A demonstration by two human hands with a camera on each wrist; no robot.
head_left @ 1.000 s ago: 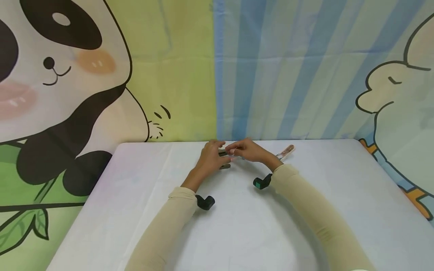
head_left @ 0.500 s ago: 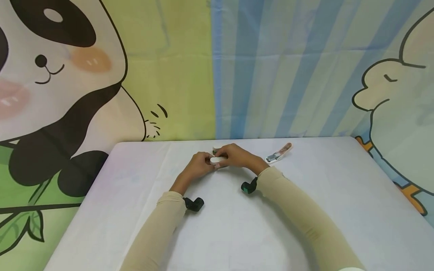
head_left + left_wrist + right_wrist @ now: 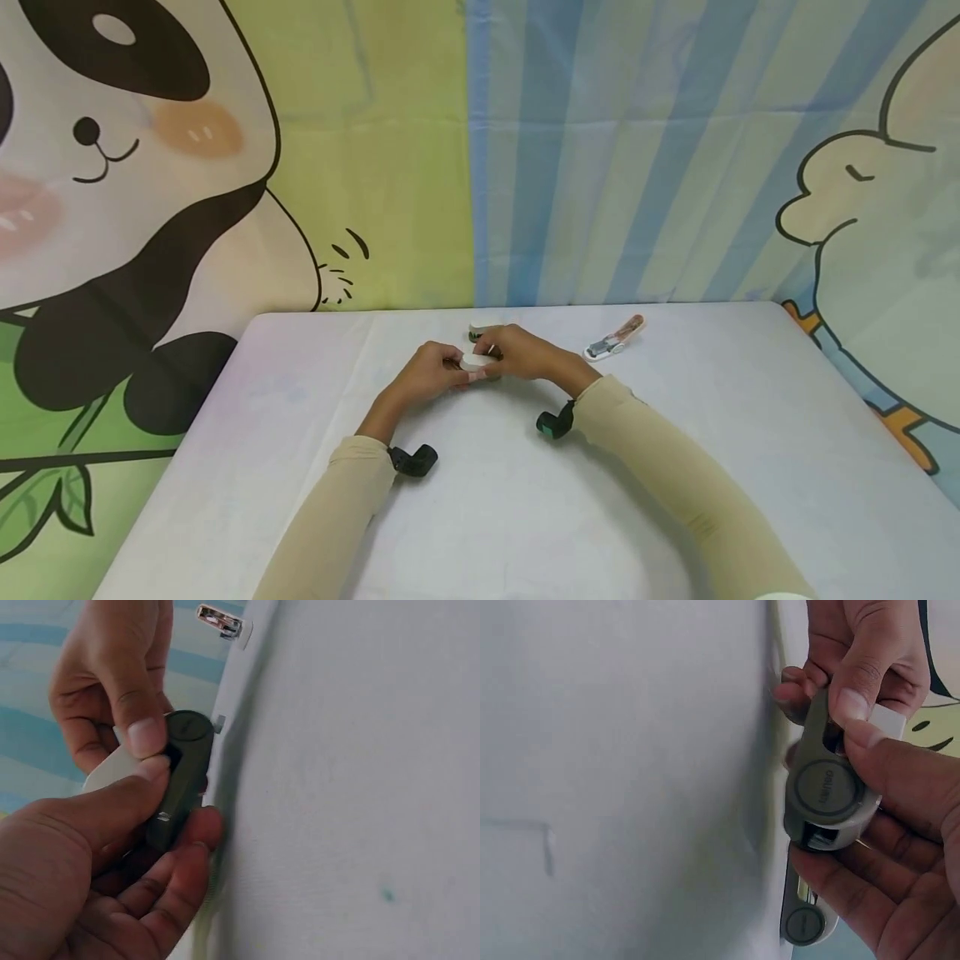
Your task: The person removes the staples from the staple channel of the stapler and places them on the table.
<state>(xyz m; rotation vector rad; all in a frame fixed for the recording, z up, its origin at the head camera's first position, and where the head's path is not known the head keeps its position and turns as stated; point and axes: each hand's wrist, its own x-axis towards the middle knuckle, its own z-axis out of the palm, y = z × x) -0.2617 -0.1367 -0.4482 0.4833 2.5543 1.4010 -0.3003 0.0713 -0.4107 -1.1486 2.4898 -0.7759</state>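
Observation:
Both hands hold what appears to be a small stapler, olive-grey and white with a round disc marked "deli" [image 3: 826, 787], above the far part of the table. My left hand [image 3: 427, 372] grips one end between thumb and curled fingers. The thumb and fingers of my right hand [image 3: 517, 352] pinch the white and disc end, and in the left wrist view both thumbs [image 3: 146, 738] meet on its side. A similar olive and white one [image 3: 804, 924] lies just below in the right wrist view. Another green and white piece [image 3: 476, 334] sits behind the right hand in the head view.
An orange, white and clear device with metal inside [image 3: 615, 337] lies to the right on the white table [image 3: 480, 517]. Cloth printed with a panda [image 3: 150, 208] and stripes hangs behind the table's back edge. Black wrist cameras [image 3: 412, 461] hang from both sleeves.
My hands have drawn slightly nearer and come together on the stapler, its white side now showing between them. The left hand has moved a little left and down; the clear device stays put.

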